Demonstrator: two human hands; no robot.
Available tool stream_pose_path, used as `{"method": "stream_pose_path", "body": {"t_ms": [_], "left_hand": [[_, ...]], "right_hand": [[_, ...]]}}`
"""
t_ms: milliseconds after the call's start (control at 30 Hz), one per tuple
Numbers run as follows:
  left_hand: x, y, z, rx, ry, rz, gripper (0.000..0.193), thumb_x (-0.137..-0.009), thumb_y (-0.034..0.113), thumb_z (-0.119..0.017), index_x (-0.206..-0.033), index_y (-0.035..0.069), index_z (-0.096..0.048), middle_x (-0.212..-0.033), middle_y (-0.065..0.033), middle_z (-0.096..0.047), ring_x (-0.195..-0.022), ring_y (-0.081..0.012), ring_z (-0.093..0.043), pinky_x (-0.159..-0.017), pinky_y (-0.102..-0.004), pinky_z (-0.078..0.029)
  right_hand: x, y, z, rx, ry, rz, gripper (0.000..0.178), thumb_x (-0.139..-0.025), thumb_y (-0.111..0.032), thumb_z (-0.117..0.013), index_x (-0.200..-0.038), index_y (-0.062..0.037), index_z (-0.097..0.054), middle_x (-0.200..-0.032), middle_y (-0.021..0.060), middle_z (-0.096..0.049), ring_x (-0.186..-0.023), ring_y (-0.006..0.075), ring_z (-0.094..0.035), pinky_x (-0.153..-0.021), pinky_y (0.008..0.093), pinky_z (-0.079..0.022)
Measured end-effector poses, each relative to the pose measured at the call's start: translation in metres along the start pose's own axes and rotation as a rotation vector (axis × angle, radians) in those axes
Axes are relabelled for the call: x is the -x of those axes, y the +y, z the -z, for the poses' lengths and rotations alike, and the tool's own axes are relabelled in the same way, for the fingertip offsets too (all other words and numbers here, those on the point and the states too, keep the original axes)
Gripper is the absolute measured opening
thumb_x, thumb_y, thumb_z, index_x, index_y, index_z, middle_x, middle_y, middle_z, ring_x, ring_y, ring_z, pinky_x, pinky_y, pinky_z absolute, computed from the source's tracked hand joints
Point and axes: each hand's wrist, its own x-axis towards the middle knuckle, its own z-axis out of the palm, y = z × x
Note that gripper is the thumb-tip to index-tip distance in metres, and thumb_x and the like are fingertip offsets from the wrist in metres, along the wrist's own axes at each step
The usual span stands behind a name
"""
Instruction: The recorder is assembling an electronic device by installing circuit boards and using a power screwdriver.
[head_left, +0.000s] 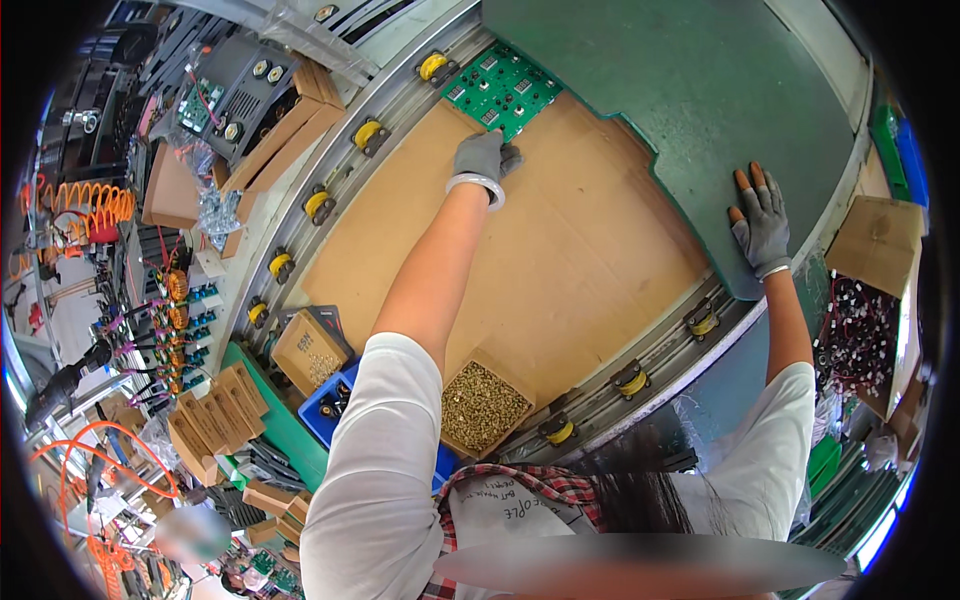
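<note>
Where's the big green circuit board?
In the head view, the green rectangular circuit board lies at top centre, left of the dark green panel, by the grey-gloved left hand.

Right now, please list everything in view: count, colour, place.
Circuit panel: apparently 1, green, upper centre
Cardboard sheet: 1, brown, centre
Work surface: 1, green, upper right
Rollers: 8 visible, yellow, along both rails
Parts box: 1, brown, golden pieces inside, lower centre
Bin: at least 1, blue, lower left
Open carton: 1, brown, right
Coiled hose: 1, orange, left
Background clutter: uncountable, mixed, both sides
Sleeves: 2, white, bottom
Left hand: 1, grey glove, at circuit panel
Right hand: 1, grey glove, on work surface
</note>
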Motion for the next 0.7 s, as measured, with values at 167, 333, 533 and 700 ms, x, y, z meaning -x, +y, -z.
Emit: {"method": "stream_pose_path", "body": {"t_ms": [167, 333, 533, 700], "left_hand": [[0.011, 0.002, 0.0, 0.16, -0.009, -0.225, 0.014, -0.083, 0.009, -0.046, -0.092, -0.002, -0.044, -0.087, -0.0135, -0.053, -0.076, -0.0231, -0.056, -0.068, -0.0377, -0.052], [0.059, -0.005, 0.036, 0.267, -0.03, -0.403, 0.012, -0.081, 0.004, -0.044, -0.089, -0.004, -0.042, -0.088, -0.0142, -0.053, -0.078, -0.0243, -0.056, -0.07, -0.0372, -0.051], [0.188, -0.017, 0.092, 0.18, 0.065, -0.493, 0.009, -0.08, 0.005, -0.046, -0.084, -0.002, -0.042, -0.085, -0.012, -0.052, -0.072, -0.0198, -0.057, -0.066, -0.0345, -0.053], [0.3, -0.047, 0.14, 0.254, 0.025, -0.47, 0.01, -0.081, 0.009, -0.05, -0.081, 0.0, -0.044, -0.084, -0.0101, -0.055, -0.074, -0.0198, -0.058, -0.066, -0.0345, -0.051]], "right_hand": [[0.0, -0.004, -0.002, -0.011, 0.007, -0.021, 0.049, -0.077, -0.027, -0.05, -0.123, -0.0134, -0.042, -0.13, 0.0109, -0.035, -0.119, 0.0304, -0.032, -0.1, 0.0393, -0.026], [0.001, -0.012, -0.005, 0.014, 0.015, -0.053, 0.049, -0.076, -0.025, -0.05, -0.123, -0.0138, -0.041, -0.13, 0.0105, -0.034, -0.119, 0.0297, -0.032, -0.1, 0.0383, -0.026], [0.017, -0.161, -0.026, -0.533, 0.406, -0.201, 0.043, -0.078, -0.018, -0.054, -0.118, -0.0064, -0.041, -0.111, 0.0145, -0.048, -0.096, 0.0306, -0.05, -0.075, 0.0401, -0.044], [0.025, -0.349, 0.06, -2.648, -0.724, -1.133, 0.041, -0.081, -0.025, -0.054, -0.115, -0.0055, -0.042, -0.11, 0.01, -0.052, -0.099, 0.0238, -0.052, -0.084, 0.0377, -0.043]]}}
